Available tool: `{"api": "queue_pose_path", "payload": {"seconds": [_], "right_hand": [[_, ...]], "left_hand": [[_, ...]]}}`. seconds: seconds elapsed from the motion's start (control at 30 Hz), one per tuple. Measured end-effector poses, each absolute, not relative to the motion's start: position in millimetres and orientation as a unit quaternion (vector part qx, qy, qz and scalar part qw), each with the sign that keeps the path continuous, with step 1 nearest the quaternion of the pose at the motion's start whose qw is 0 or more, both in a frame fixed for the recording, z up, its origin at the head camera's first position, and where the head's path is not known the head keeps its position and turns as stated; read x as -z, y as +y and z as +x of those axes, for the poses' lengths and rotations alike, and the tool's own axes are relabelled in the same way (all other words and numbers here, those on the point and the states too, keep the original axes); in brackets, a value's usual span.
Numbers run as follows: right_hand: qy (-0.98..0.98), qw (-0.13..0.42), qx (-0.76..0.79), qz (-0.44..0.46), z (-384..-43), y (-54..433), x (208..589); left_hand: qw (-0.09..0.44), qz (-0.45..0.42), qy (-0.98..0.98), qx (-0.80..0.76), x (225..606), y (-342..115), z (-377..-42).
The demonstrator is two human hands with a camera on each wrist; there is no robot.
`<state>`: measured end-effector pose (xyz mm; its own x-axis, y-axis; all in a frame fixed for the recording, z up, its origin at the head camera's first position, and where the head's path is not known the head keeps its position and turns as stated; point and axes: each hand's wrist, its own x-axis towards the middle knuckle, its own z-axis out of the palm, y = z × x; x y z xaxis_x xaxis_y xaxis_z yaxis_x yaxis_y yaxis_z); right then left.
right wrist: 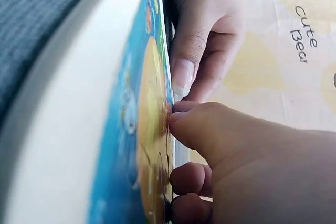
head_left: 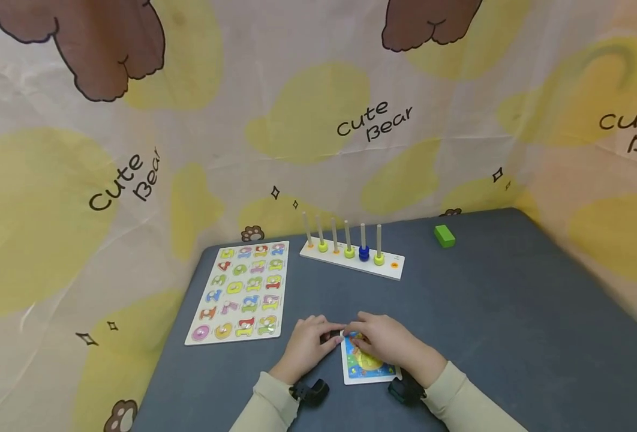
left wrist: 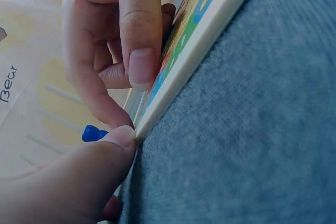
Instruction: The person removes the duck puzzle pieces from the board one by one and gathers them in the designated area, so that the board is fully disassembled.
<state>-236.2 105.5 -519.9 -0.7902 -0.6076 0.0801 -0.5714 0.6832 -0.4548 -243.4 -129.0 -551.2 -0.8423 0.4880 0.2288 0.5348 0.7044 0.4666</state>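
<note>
A small picture jigsaw puzzle (head_left: 369, 363) in a white-rimmed board lies flat on the table before me, showing blue with a large yellow shape. My left hand (head_left: 309, 345) comes from the left, with thumb and index finger touching the board at its far left corner. Over the puzzle's upper part is my right hand (head_left: 388, 341), its index fingertip at that same corner, close to the left thumb. The right thumb (left wrist: 143, 69) hovers at or touches the picture, and the other right fingers are bent over it. No loose piece shows between the fingers.
A white number puzzle board (head_left: 234, 341) lies at the left. Behind the hands stands a white peg board (head_left: 396, 270) with several upright rods and yellow and blue beads. A green block (head_left: 444, 236) sits far right. A printed cloth (head_left: 308, 132) hangs behind the dark table (head_left: 486, 336).
</note>
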Motion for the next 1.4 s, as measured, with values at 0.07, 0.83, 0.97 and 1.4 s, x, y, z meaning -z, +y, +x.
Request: {"api": "queue_pose_path", "payload": {"seconds": [0.07, 0.83, 0.97, 1.4], "right_hand": [[0.916, 0.036, 0.236, -0.323, -236.8, 105.7, 520.2], [0.928, 0.048, 0.181, -0.322, -243.2, 102.2, 520.0], [0.928, 0.044, 0.196, -0.314, -242.9, 103.8, 522.6], [0.904, -0.008, 0.275, -0.326, -239.1, 107.1, 527.5]], "left_hand": [[0.046, -0.28, -0.921, 0.266, 550.1, -128.8, -243.9], [0.061, -0.286, -0.92, 0.26, 544.7, -126.0, -247.7], [0.051, -0.278, -0.921, 0.268, 544.6, -124.9, -246.6], [0.053, -0.282, -0.919, 0.27, 550.1, -127.7, -244.0]]}}
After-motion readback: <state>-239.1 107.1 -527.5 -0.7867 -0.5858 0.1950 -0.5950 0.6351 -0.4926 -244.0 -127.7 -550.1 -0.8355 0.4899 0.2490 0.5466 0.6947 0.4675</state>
